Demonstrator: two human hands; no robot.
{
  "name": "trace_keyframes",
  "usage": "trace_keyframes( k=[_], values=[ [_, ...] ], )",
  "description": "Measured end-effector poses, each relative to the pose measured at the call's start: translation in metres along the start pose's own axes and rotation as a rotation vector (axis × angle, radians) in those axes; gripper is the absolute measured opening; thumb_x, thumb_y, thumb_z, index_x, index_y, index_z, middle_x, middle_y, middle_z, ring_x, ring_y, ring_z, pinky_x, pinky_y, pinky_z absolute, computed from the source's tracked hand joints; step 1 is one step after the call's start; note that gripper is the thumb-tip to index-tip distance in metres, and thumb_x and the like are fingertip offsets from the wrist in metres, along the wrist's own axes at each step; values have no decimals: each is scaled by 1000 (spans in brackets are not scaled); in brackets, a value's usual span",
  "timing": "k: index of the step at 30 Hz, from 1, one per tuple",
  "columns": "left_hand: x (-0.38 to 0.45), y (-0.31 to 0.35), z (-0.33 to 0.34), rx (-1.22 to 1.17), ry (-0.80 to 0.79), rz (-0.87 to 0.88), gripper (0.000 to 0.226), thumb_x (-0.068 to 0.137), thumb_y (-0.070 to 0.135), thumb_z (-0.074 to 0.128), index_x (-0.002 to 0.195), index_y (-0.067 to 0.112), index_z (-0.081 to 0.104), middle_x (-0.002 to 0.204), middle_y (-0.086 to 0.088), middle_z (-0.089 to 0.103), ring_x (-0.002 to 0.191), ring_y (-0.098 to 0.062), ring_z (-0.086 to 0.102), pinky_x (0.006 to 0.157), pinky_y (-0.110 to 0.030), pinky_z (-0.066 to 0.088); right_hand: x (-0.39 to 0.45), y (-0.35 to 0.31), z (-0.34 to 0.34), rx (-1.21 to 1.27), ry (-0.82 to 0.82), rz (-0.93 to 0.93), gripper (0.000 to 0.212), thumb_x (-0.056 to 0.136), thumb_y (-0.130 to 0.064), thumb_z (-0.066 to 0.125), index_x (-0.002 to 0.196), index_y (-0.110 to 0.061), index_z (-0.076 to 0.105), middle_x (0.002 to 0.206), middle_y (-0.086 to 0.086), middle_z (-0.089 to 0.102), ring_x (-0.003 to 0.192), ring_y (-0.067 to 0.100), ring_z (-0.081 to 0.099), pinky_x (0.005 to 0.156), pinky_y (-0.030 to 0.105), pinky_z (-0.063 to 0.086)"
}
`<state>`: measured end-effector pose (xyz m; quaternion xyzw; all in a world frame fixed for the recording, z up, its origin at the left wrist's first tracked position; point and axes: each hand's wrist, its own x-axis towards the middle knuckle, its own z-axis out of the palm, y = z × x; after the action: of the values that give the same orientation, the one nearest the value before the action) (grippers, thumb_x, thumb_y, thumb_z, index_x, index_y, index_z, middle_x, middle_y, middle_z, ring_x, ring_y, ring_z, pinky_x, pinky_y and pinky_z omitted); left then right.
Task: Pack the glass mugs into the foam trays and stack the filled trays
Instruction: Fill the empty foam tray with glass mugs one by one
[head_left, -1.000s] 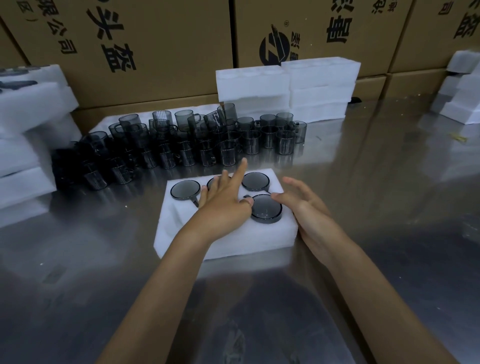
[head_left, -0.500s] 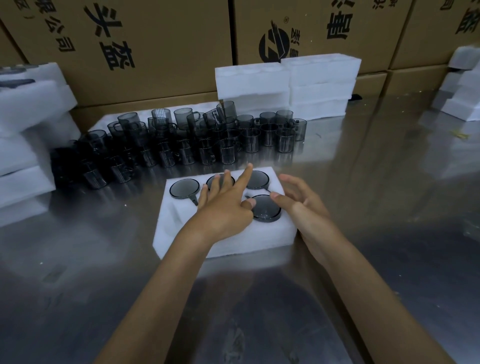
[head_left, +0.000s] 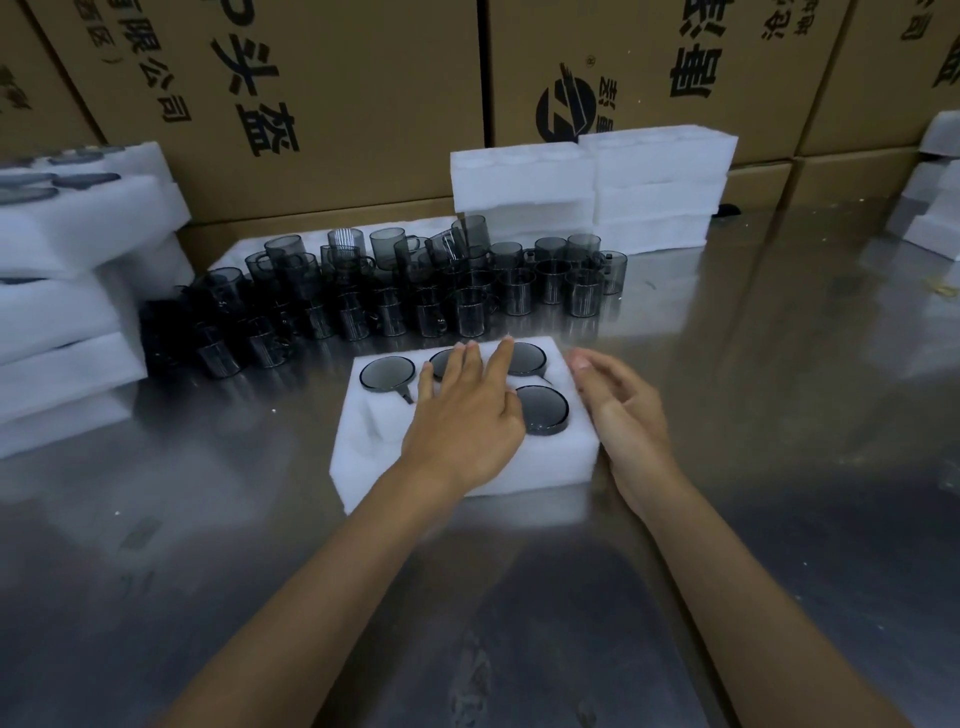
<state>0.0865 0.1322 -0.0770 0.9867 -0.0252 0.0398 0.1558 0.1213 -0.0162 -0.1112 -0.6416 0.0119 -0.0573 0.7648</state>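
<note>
The white foam tray (head_left: 457, 467) lies on the steel desk (head_left: 208, 519), smoky glass mugs (head_left: 542, 409) seated inside. The left hand (head_left: 462, 421) presses flat, grip open; the right hand (head_left: 623, 410) hovers open alongside. Press evenly, and fill the near-left pocket.

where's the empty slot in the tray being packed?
Head view: the empty slot is at the near-left corner of the foam tray, just left of the left hand, in front of the far-left mug.
</note>
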Motion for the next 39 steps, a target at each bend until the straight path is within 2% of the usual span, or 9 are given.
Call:
trace_keyframes(
  k=[3, 6, 12, 17, 20, 25, 27, 33, 39],
  values=[
    [11, -8, -13, -132, 39, -4, 56, 103, 28, 35, 157, 28, 19, 163, -4, 21, 150, -17, 11, 122, -39, 9, 18, -1, 6, 31, 111, -18, 10, 98, -20, 61, 96, -17, 69, 103, 13, 74, 97, 28, 71, 92, 47, 55],
    [38, -31, -38, -227, 201, -34, 50, 98, 22, 47, 148, 22, 41, 147, -9, 44, 139, -23, 30, 112, -37, 28, 36, 0, 12, -10, 150, -42, 20, 99, -27, 60, 85, -15, 67, 88, 8, 72, 85, 24, 68, 91, 50, 54],
    [138, -93, -73, 15, 196, -213, 56, 93, 19, 54, 146, 14, 37, 145, -20, 42, 136, -37, 34, 111, -46, 35, 51, 8, 19, 2, 170, -85, 36, 98, -42, 54, 82, -12, 65, 76, 0, 68, 76, 16, 62, 89, 50, 52],
    [189, -111, -68, -221, 218, -291, 57, 93, 18, 65, 144, 19, 40, 143, -21, 43, 112, -33, 53, 84, -30, 42, 60, 14, 19, 17, 131, -66, 32, 97, -43, 54, 82, -18, 67, 78, -2, 70, 79, 17, 63, 92, 53, 52],
    [203, -115, -54, -252, 237, -306, 48, 92, 19, 69, 137, 16, 50, 141, -18, 49, 121, -34, 52, 91, -30, 43, 61, 17, 20, 8, 126, -42, 34, 91, -52, 53, 77, -25, 68, 76, -7, 70, 78, 16, 63, 89, 55, 52],
    [199, -122, -42, -316, 429, -291, 20, 89, 18, 73, 94, 12, 55, 91, -7, 57, 91, -27, 54, 77, -30, 42, 62, 16, 22, -20, 137, -34, 34, 84, -60, 48, 76, -34, 69, 74, -8, 70, 79, 18, 65, 89, 58, 53],
    [190, -120, -42, -320, 463, -260, 19, 88, 16, 74, 91, 11, 55, 83, -3, 55, 89, -28, 56, 76, -33, 45, 62, 16, 21, -21, 147, -31, 36, 84, -59, 49, 75, -31, 69, 74, -6, 71, 80, 21, 66, 89, 59, 52],
    [156, -98, -60, -344, 560, -107, 20, 84, 19, 78, 86, 13, 59, 97, -10, 68, 87, -27, 64, 81, -40, 54, 57, 12, 19, -79, 92, -24, 33, 81, -57, 49, 77, -31, 68, 75, -7, 72, 79, 19, 67, 89, 56, 53],
    [103, -59, -72, -405, 625, 15, 24, 80, 26, 81, 82, 18, 58, 95, 2, 64, 78, -9, 59, 70, -26, 48, 50, -3, 14, -99, 118, -105, 12, 93, -18, 57, 86, -19, 67, 85, 0, 70, 86, 21, 64, 87, 49, 55]
  ],
)
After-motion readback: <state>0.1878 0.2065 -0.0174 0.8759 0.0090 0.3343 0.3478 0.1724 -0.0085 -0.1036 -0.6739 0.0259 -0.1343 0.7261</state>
